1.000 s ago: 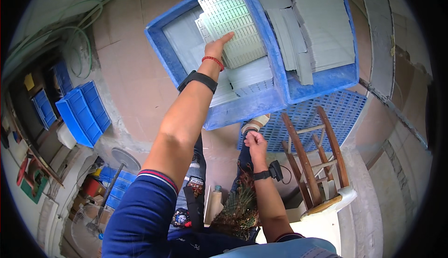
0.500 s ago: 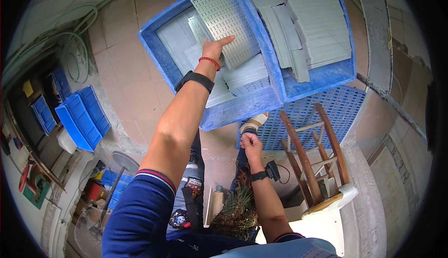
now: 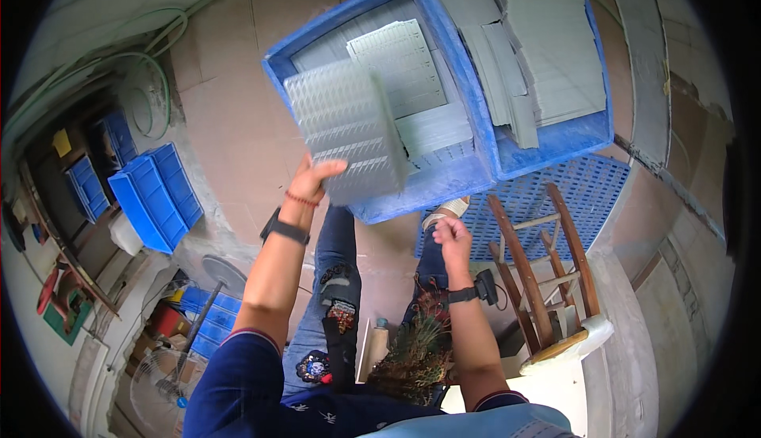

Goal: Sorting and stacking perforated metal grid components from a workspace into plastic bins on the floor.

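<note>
My left hand (image 3: 311, 180) is closed on the near edge of a stack of slotted grey sheets (image 3: 345, 125), thumb on top. Motion blurs the stack, which is raised and tilted over the left front of a blue crate (image 3: 448, 180). Inside that crate lie more pale slotted sheets (image 3: 400, 65), some in a pile near its front wall. My right hand (image 3: 453, 240) hangs in front of the crate above my leg, its fingers curled, with nothing visible in them.
A second blue crate (image 3: 547, 141), packed with grey sheets (image 3: 547, 42), adjoins on the right. Below it are a blue slotted pallet (image 3: 468, 232) and a wooden stool (image 3: 531, 287). Blue bins (image 3: 154, 196), a hose (image 3: 168, 81) and a fan (image 3: 162, 374) are on the left.
My left hand has drawn the slotted sheets up from the crate, toward me and to the left. Pale sheets beneath are uncovered. My right hand has shifted slightly right; the view has moved too.
</note>
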### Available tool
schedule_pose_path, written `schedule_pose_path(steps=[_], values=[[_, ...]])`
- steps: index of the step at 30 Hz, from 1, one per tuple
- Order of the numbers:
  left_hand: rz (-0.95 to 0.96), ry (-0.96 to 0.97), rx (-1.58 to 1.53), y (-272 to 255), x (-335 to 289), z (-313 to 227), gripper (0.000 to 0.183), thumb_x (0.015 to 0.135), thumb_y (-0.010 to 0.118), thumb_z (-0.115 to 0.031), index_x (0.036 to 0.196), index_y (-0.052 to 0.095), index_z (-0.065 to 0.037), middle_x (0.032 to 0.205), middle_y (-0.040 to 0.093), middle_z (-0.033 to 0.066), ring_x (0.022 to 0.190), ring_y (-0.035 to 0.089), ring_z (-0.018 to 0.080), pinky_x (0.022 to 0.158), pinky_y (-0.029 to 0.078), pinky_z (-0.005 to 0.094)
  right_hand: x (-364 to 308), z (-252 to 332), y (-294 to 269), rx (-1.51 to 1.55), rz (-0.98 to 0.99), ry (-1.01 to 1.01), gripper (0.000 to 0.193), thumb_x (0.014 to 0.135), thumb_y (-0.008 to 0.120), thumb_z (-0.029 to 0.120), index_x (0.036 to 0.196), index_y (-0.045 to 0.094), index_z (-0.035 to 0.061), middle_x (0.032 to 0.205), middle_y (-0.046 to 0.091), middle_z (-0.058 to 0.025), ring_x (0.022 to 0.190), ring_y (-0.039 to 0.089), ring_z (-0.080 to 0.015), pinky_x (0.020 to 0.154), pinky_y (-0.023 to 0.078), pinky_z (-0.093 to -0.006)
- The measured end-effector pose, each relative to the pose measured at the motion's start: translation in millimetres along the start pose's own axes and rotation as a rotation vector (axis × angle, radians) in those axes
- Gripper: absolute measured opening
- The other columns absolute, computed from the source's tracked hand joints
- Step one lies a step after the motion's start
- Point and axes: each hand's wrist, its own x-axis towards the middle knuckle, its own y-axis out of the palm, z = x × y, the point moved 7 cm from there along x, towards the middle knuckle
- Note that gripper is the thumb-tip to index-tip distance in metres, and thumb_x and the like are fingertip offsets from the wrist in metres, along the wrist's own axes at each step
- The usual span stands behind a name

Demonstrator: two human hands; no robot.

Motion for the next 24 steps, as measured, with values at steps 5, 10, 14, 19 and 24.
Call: schedule_pose_path(steps=[5,10,14,19,24], values=[[-0.094,-0.052,-0.004,-80,-47,45,0.062,0.064,0.072,-0.001,0.12,0.047,0.001,0.105,0.059,0.009,0.096,0.057,0.0193,0.085,0.045,0.0318,53,99,27,-0.335,-0.02,-0.443,0.023,0.082,0.063,0.017,0.093,0.059,-0.0037,0.078,0.062,-0.0075,0.07,0.058,-0.0152,0.066,0.048,-0.0277],[-0.185,-0.096,-0.051,-125,-56,77,0.057,0.064,0.072,-0.001,0.116,0.049,0.0,0.101,0.061,0.0083,0.091,0.059,0.0176,0.083,0.046,0.0308,107,191,107,-0.615,-0.166,-0.747,0.066,0.073,0.071,0.031,0.121,0.043,-0.0051,0.116,0.05,-0.0241,0.107,0.05,-0.0357,0.093,0.039,-0.0413],[-0.11,-0.097,-0.033,-120,-35,91,0.054,0.065,0.072,-0.001,0.114,0.05,0.001,0.098,0.061,0.0079,0.089,0.06,0.0173,0.079,0.048,0.0299,164,203,143,-0.985,-0.367,-0.775,0.087,0.065,0.075,0.045,0.126,0.037,-0.0045,0.122,0.047,-0.0253,0.112,0.046,-0.0383,0.096,0.035,-0.0434],[-0.055,-0.063,-0.083,-118,-25,84,0.053,0.066,0.073,-0.002,0.114,0.05,0.001,0.098,0.061,0.0076,0.089,0.06,0.0165,0.079,0.048,0.0299,177,200,158,-0.998,-0.314,-0.444,0.099,0.056,0.077,0.053,0.127,0.037,-0.0025,0.124,0.046,-0.0252,0.115,0.045,-0.0362,0.095,0.036,-0.0445],[-0.01,-0.084,-0.087,-117,-21,81,0.053,0.066,0.073,-0.002,0.114,0.05,0.001,0.097,0.061,0.0072,0.087,0.061,0.016,0.08,0.048,0.0289,190,204,153,-1.01,-0.366,-0.332,0.105,0.049,0.079,0.056,0.127,0.038,-0.0018,0.121,0.048,-0.0241,0.115,0.046,-0.0354,0.094,0.036,-0.0462]])
